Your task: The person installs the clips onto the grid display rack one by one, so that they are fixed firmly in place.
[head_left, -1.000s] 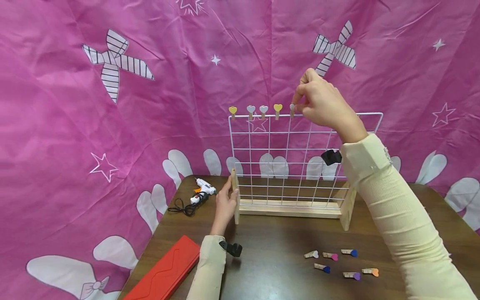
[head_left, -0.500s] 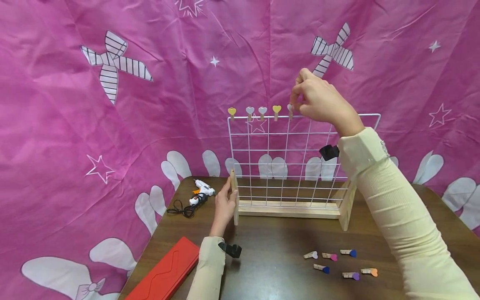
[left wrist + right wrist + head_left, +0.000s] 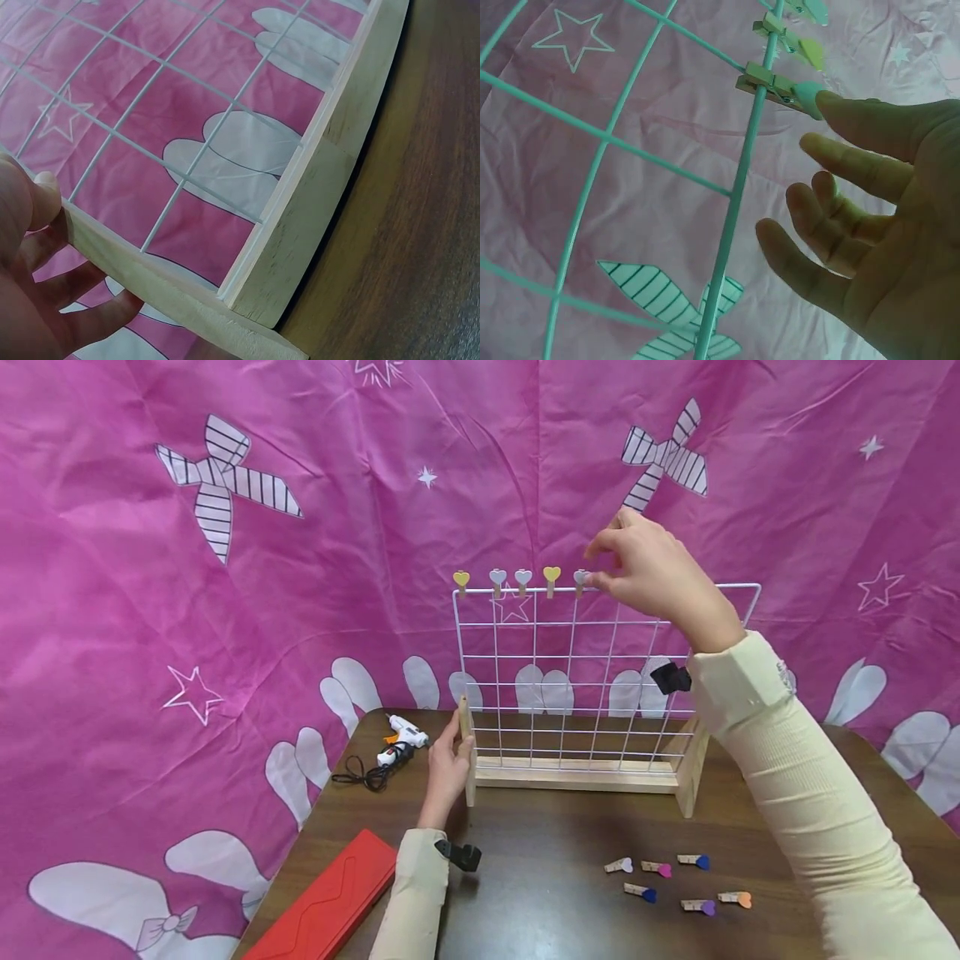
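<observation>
Though spread, right hand (image 3: 652,564) against clip (image 3: 580,579) on 5-clip rack (image 3: 576,777), left hand (image 3: 448,768) pinching upright (image 3: 172,292).

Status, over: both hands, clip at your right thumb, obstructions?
Right hand: thumb touching pale-hearted clip, other fingers spread. Left hand: gripping wooden upright. Clip straddling top wire. No obstruction seen; loose clips lie on table.

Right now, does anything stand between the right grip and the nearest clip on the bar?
Nothing visible: the right grip has its thumb at or against the clip, which already sits on the bar.
</observation>
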The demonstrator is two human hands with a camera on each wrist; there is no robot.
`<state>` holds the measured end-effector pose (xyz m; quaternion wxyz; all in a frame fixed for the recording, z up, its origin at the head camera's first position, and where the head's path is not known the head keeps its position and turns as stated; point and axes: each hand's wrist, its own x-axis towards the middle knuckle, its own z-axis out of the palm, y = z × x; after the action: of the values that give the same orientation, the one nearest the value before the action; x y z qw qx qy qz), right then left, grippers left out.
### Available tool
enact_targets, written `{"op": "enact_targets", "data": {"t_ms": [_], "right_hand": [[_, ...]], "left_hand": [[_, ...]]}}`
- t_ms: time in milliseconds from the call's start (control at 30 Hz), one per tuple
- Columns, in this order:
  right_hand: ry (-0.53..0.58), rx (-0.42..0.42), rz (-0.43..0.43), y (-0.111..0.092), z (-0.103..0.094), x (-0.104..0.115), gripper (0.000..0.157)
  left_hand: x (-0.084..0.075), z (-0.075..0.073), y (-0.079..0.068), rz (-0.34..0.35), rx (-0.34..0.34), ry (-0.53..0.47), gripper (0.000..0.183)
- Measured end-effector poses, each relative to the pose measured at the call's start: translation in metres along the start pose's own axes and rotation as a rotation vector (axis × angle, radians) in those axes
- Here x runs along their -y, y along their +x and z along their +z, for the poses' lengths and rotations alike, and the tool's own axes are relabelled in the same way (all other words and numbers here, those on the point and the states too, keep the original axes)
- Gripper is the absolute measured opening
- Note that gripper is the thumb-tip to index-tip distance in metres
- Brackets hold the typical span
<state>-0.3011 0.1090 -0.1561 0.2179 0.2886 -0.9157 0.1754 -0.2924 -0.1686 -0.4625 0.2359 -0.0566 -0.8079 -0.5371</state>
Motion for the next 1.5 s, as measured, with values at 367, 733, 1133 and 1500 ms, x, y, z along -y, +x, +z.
{"op": "enact_targets", "data": {"t_ms": [367,733,1133,1500], "right_hand": [[0.054,-0.221,-0.172,-0.057,0.006,-0.013,0.012],[-0.008,-0.188,-0.232,-0.128,0.051,-0.05,0.019],[0.038,0.056,-0.117,-0.2,0.131,-0.066,0.021],[0.167,0.361,-0.087,-0.24,0.193,-0.06,0.013]], "left_hand": [[0.005,0.001,0.003,0.038,-0.04,0.008,0.053],[0.002,-0.003,0.007,0.019,-0.044,0.018,0.053],[-0.002,-0.004,0.009,0.0,-0.021,0.012,0.054],[0.0,0.0,0.003,-0.008,-0.007,0.01,0.053]]}}
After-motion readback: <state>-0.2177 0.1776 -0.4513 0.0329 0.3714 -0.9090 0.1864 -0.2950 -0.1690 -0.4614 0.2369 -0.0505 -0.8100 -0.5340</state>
